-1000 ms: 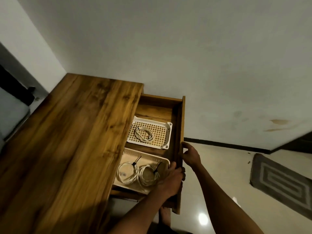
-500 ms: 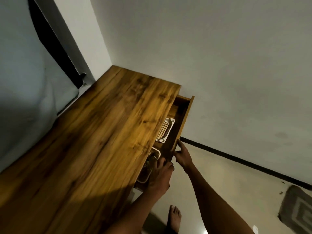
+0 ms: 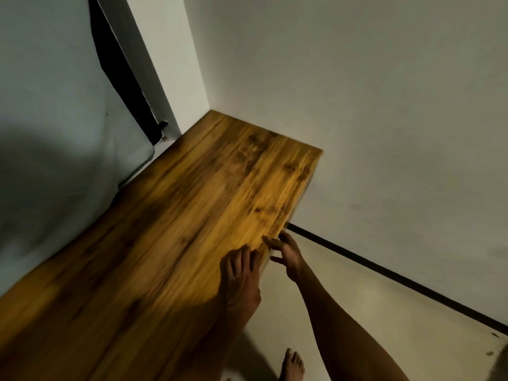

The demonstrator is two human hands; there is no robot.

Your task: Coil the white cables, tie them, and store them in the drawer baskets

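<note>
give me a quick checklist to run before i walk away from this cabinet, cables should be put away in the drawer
1. Drawer pushed in: ok, no drawer juts past the front edge of the wooden top.
2. Cables stored out of sight: ok, no cable or basket shows anywhere.
3. Cables coiled and tied inside: cannot tell, the inside is hidden.
4. Left hand free: ok, fingers straight, resting at the front edge, holding nothing.
5. Right hand free: ok, fingers spread at the edge, holding nothing.
6. Drawer fully flush: cannot tell, the cabinet front is hidden from above.
</note>
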